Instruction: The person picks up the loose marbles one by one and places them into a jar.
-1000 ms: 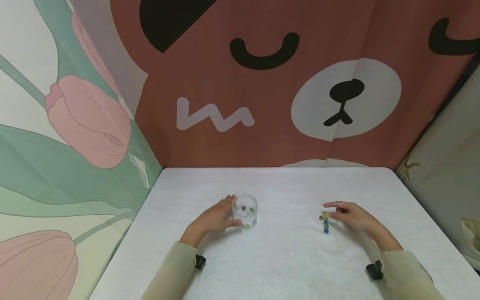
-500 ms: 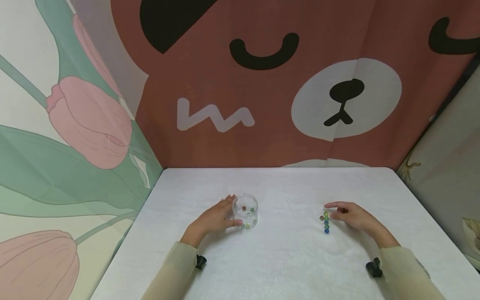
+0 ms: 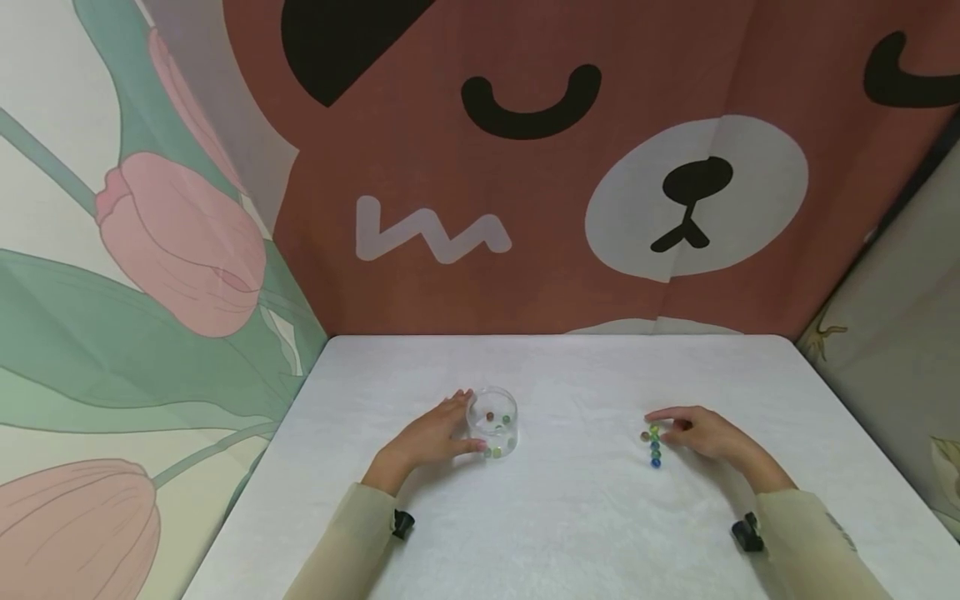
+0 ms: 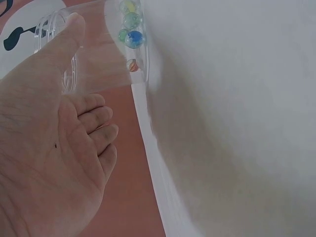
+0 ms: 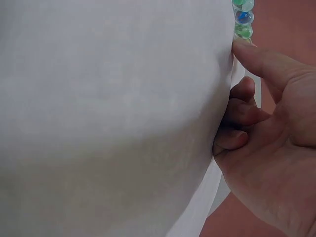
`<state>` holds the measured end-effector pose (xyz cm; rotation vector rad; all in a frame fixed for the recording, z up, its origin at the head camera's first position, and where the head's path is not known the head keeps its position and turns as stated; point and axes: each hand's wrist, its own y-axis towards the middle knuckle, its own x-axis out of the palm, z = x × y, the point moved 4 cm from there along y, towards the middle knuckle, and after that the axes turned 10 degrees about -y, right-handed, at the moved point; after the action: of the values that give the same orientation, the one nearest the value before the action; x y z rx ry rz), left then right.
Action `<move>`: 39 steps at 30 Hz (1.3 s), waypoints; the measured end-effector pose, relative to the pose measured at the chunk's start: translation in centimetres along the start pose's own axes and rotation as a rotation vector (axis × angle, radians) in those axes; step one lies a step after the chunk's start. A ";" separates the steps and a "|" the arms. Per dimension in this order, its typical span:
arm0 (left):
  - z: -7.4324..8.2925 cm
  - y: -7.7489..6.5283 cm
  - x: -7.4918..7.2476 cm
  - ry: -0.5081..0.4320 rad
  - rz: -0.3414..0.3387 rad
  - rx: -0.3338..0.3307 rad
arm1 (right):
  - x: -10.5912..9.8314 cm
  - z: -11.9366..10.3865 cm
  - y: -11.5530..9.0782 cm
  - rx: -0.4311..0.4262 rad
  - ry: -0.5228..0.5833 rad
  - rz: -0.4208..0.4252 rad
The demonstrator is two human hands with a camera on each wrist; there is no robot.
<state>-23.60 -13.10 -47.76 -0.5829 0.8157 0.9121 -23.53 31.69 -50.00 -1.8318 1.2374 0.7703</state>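
On the white table, my left hand (image 3: 423,435) holds a clear round jar (image 3: 492,402), thumb on the near side and fingers on the far side. Several glass marbles lie on its bottom, among them a blue-swirled marble (image 4: 134,39) and an orange-striped marble (image 4: 132,65). To the right, a short row of blue and green marbles (image 3: 656,454) stands on the cloth, with a brown marble (image 3: 645,437) beside its far end. My right hand (image 3: 705,433) pinches around a yellow-green marble (image 3: 654,429) at that end. In the right wrist view the other fingers are curled and the index finger is hidden.
White cloth (image 3: 555,517) covers the table, and its far edge meets a brown bear-print hanging (image 3: 420,292). A tulip-print hanging (image 3: 180,242) stands on the left, a pale curtain (image 3: 900,333) on the right. Both wrists wear small black devices.
The right index fingertip has shifted slightly left, across the far end of the marble row. My left hand and the jar stay in place; the view has drifted slightly.
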 end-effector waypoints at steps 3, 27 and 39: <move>0.0 0.0 0.0 0.005 -0.003 -0.002 | 0.0 -0.1 0.0 0.004 -0.012 -0.001; -0.2 -0.1 0.1 0.001 -0.001 -0.019 | -0.1 -0.2 0.0 -0.008 -0.038 0.056; -0.5 0.1 0.3 0.004 -0.008 -0.015 | -0.1 0.3 0.0 0.016 -0.023 0.053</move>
<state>-23.73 -13.28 -48.26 -0.6003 0.8103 0.9107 -23.57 31.98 -50.08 -1.7790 1.2784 0.8066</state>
